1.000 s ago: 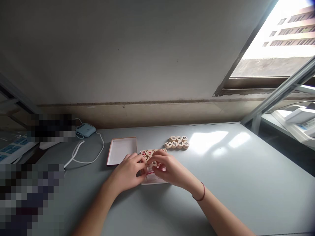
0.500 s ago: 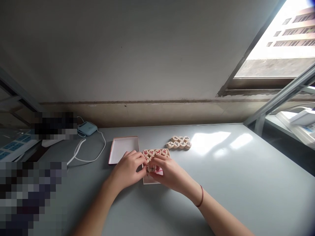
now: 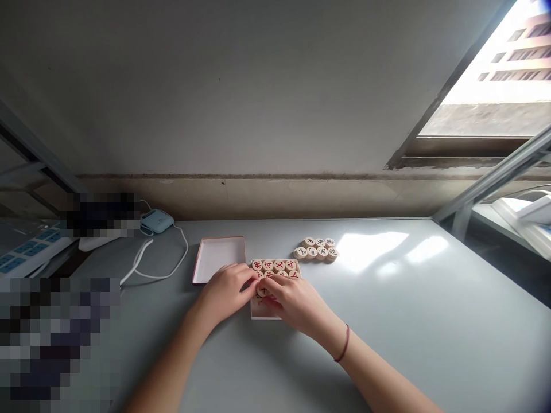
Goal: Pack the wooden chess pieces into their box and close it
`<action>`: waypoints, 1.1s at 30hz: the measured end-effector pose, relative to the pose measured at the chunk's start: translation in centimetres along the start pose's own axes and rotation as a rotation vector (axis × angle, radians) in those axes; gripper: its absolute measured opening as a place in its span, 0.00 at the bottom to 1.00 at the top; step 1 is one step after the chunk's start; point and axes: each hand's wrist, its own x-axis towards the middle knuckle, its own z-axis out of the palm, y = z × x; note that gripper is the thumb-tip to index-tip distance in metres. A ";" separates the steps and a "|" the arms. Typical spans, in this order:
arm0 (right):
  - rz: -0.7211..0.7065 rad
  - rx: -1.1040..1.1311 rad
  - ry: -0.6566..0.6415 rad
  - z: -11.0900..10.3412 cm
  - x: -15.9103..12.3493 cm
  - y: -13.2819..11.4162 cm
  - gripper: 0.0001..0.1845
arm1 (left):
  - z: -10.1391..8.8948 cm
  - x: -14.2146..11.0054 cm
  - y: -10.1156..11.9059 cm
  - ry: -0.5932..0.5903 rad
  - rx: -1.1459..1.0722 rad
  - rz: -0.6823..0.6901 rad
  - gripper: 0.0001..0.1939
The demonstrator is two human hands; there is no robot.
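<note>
A shallow box (image 3: 253,316) holds rows of round wooden xiangqi pieces, those at the back bearing red characters. My right hand (image 3: 297,298) reaches over the box, thumb and fingers closed on a xiangqi piece (image 3: 263,291) with a black character, low over the front part of the box. My left hand (image 3: 226,292) is at the box's left edge, its thumb and fingertips closed together beside that piece. What lies between the left fingertips is hidden. Behind the box, a group of black-marked xiangqi pieces (image 3: 322,252) stands in two rows on the table.
The box lid (image 3: 219,258) lies inside-up to the left of the box. A white cable (image 3: 161,277) and a light blue device (image 3: 157,221) are at the back left of the grey table (image 3: 408,321). Power strips (image 3: 30,252) are at the far left, a wall behind.
My right hand has tipped the black-marked piece and shifted it slightly left and up, closer to the left fingertips. The whole view has moved slightly.
</note>
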 end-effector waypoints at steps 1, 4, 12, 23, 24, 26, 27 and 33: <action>0.003 0.011 0.003 0.1 0.0 0.0 0.08 | 0.0 0.0 0.0 0.000 -0.005 -0.002 0.09; 0.007 0.037 0.002 0.2 0.1 -0.1 0.09 | 0.0 0.1 0.0 -0.003 -0.012 -0.014 0.10; -0.034 -0.025 0.015 0.3 0.3 -0.2 0.08 | 0.2 0.0 -0.2 -0.002 -0.013 -0.022 0.09; 0.011 0.211 0.030 -1.5 0.2 0.5 0.09 | -0.1 0.1 -0.1 -0.009 -0.035 -0.056 0.10; 0.036 0.252 0.047 -2.1 0.3 1.1 0.10 | -0.2 0.1 -0.1 -0.001 -0.033 -0.057 0.10; 0.153 0.250 0.110 -3.3 0.7 2.9 0.12 | -0.2 0.1 0.0 0.017 -0.020 -0.056 0.10; 0.249 0.203 0.154 -3.9 1.1 4.0 0.14 | -0.2 0.1 0.1 0.025 -0.012 -0.053 0.10; 0.704 -0.111 -0.060 -5.2 4.5 9.7 0.14 | 0.1 0.1 0.3 0.058 0.004 -0.020 0.10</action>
